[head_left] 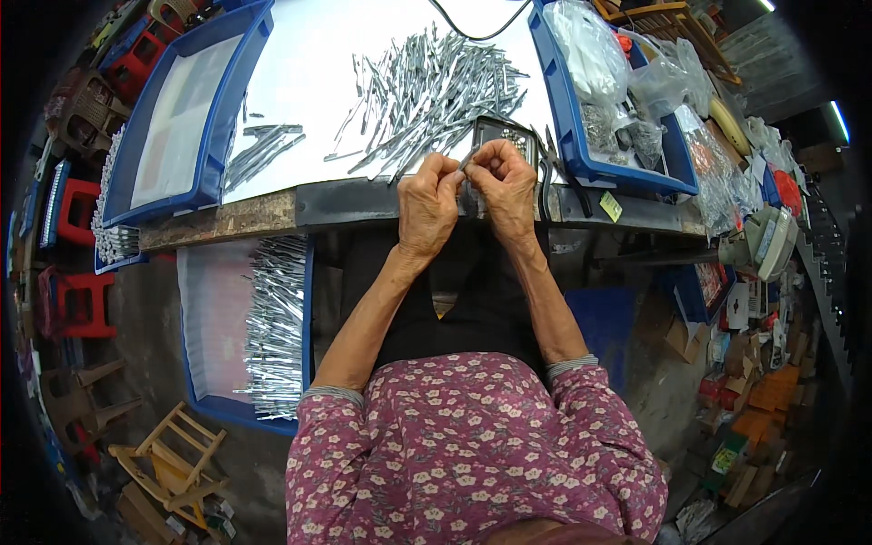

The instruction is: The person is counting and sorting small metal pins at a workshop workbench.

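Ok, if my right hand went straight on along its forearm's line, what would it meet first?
Your right hand would probably meet the small dark tray first, though depth is unclear.

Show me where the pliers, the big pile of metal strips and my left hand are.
Pliers (551, 161), head view: around the pivot.
Pile of metal strips (438, 98), head view: middle of the heap.
Left hand (426, 208), head view: back of the hand.
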{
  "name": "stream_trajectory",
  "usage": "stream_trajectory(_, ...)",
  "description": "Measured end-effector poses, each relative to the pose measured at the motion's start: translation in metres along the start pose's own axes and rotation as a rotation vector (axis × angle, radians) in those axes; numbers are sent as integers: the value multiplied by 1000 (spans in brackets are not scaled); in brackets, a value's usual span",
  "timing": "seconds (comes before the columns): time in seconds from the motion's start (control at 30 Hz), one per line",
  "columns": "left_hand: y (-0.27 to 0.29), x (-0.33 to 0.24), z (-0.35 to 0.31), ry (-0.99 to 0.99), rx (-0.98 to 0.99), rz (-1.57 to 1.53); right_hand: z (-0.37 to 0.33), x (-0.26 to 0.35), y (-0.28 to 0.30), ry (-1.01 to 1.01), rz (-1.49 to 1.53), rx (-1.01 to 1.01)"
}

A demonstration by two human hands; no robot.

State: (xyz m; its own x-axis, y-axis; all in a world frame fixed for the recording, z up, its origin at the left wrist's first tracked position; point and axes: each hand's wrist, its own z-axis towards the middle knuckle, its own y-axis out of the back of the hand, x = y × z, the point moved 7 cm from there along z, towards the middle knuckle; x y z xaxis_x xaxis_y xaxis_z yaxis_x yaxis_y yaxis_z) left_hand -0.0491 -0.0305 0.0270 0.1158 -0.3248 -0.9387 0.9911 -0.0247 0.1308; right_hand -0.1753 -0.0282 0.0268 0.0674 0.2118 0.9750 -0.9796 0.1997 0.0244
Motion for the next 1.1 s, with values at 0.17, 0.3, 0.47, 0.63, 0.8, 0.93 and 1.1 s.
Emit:
stream_trajectory(0.17,-1,-8,1,-149,-10,220,-1,-6,-1,-120,179,-13)
stream_trajectory(0.3,0,-1,1,-172,-22,236,-3,-7,1,-271,318,-16)
stream_trajectory(0.47,-2,-1,-1,-285,-17,364,-6,-6,1,-367,412,-1)
stream_trajectory(0.63,1,3,3,-98,62,173,-3,-3,2,-260,203,-19)
stream_trajectory(0.8,-1,20,0,155,160,-71,4,-7,-1,-182,28,14)
stream_trajectory(0.93,0,22,-1,226,181,-101,5,-16,-1,-260,138,27)
stream_trajectory(1.1,0,18,-3,168,137,8,7,-14,0,-217,146,26)
